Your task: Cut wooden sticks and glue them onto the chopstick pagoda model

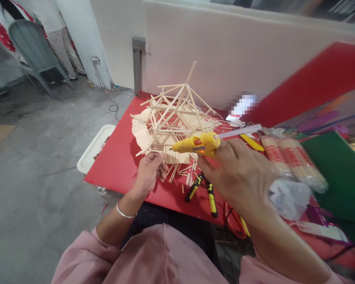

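Note:
A structure of thin wooden sticks (pixel 177 114) stands on the red tabletop (pixel 112 165), with a peaked frame over a rim of closely laid sticks. My right hand (pixel 236 173) grips a yellow glue gun (pixel 198 144) with a clear glue stick in its back. The gun's nozzle points left, over the front rim of the structure. At the structure's front left edge, my left hand (pixel 152 169) has thumb and fingers pinched together at the stick ends; whether a separate stick is between them is too small to tell.
Black-and-yellow pliers (pixel 211 199) and loose sticks (pixel 174 172) lie in front of the structure. Bagged stick bundles (pixel 296 157), a plastic bag (pixel 290 197) and red-handled pliers (pixel 235 223) are at right. A white tray (pixel 90 156) sits left. Behind are a chair (pixel 32 47) and a person (pixel 57 35).

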### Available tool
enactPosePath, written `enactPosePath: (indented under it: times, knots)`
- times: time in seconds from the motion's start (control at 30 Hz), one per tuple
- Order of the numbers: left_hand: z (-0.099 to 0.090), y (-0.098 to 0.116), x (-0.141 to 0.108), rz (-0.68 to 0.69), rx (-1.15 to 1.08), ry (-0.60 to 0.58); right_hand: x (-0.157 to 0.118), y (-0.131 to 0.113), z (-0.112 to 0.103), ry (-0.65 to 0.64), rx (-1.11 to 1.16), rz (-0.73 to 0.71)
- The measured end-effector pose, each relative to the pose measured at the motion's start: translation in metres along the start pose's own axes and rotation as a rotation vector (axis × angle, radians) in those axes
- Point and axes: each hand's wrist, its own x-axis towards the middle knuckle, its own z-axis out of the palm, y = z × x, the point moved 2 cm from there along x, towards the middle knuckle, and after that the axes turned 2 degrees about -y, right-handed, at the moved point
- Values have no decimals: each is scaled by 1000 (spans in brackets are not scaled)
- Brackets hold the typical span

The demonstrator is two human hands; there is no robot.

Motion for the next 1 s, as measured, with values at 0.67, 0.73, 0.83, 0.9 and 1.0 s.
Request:
enactPosePath:
  times: [0.67, 0.73, 0.83, 0.9, 1.0]
  knots:
    - [2, 1, 2, -81, 46, -15, -3, 1, 0, -89, 51, 30]
    - [1, 0, 2, -89, 69, -8, -4, 2, 1, -92, 43, 28]
    - [-1, 0, 1, -81, 71, -6, -5, 2, 2, -66, 35, 18]
    - [-2, 1, 0, -77, 66, -14, -5, 1, 4, -58, 40, 21]
    - [-1, 2, -1, -70, 73, -17, -5, 0, 7, -48, 49, 36]
